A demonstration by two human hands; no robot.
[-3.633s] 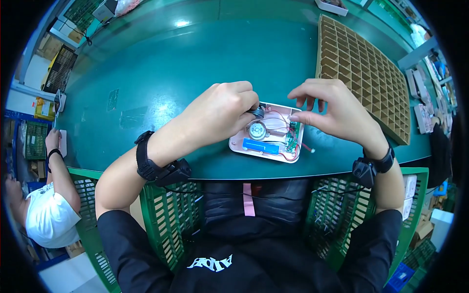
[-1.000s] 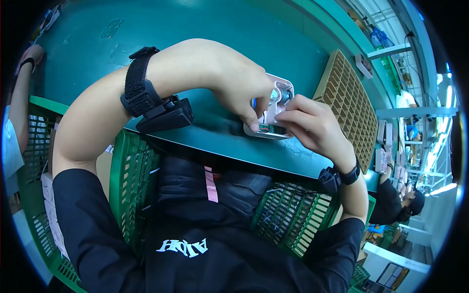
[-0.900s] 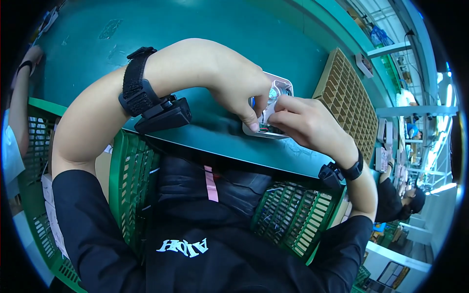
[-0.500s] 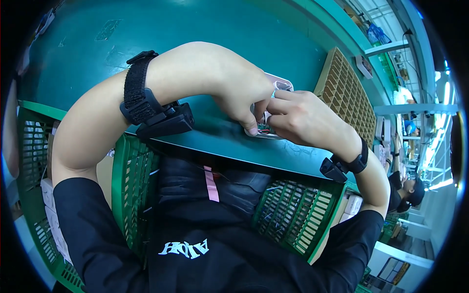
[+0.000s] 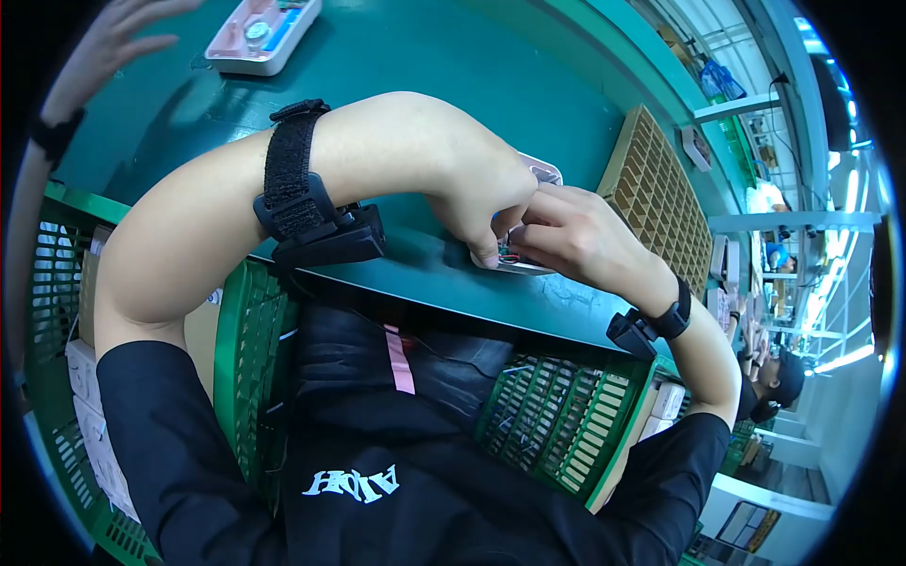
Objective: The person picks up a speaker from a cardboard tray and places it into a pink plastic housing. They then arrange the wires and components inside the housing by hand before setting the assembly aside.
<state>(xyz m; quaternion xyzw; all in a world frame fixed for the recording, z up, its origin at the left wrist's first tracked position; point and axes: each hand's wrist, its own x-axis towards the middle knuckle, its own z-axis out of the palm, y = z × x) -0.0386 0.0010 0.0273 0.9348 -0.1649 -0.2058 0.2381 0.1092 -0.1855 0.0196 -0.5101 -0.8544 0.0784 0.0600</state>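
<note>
On the green bench lies a small pale pink-white casing (image 5: pixel 545 169), partly covered by both of my hands. A bit of green circuit board (image 5: pixel 507 253) with thin red wires shows at its near end. My left hand (image 5: pixel 483 200) bends over the casing from the left, thumb at its near left edge and the other fingers curled, partly hidden. From the right, my right hand (image 5: pixel 576 234) reaches in with bent fingers pressed together over the casing. Whatever its fingertips pinch is hidden behind the hands.
Another open pink casing (image 5: pixel 271 62), with round and blue parts inside, lies at the far left near another person's hand (image 5: pixel 118 38). A brown divided tray (image 5: pixel 658 193) stands to the right. Green baskets (image 5: pixel 566 415) with boxes sit below the bench edge on both sides.
Another person's spread hand and the second pink casing have come into view at the upper left. My hands stay at the first casing, with slight shifts of the fingers.
</note>
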